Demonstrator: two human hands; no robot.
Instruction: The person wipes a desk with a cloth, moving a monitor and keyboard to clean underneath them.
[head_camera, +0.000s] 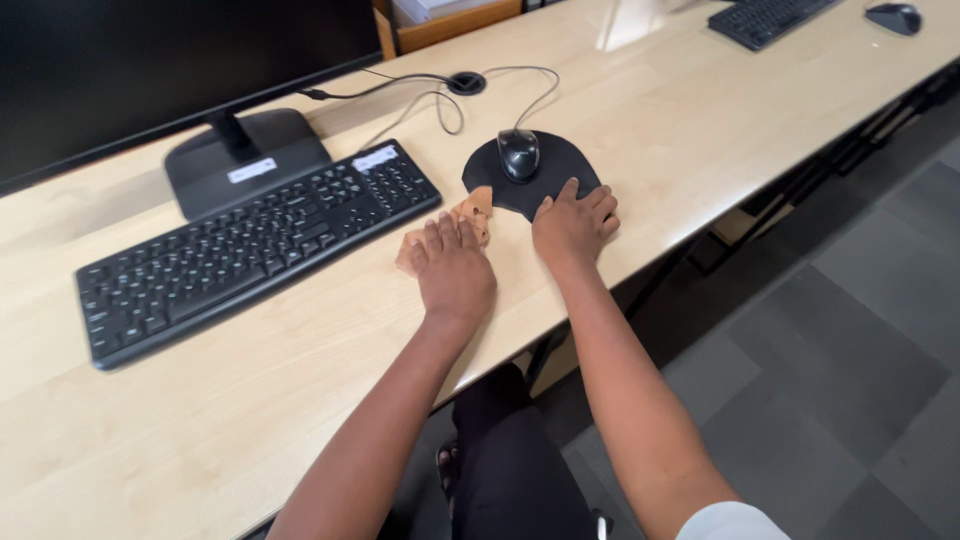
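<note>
My left hand (453, 265) lies flat, palm down, on a small tan folded paper piece (477, 207) on the light wooden desk (250, 400). The paper sticks out beyond my fingertips, between the keyboard and the mouse pad. My right hand (573, 224) rests palm down with fingers spread on the near edge of a black rounded mouse pad (490, 170). A black wired mouse (518, 153) sits on that pad just beyond my right fingers. Neither hand grips anything.
A black keyboard (250, 245) lies left of my hands, with a dark monitor (170, 70) on its stand behind it. Cables run to a desk grommet (465, 82). A second keyboard (765, 18) and mouse (893, 16) sit far right. Grey carpet floor (850, 350) lies beside the desk edge.
</note>
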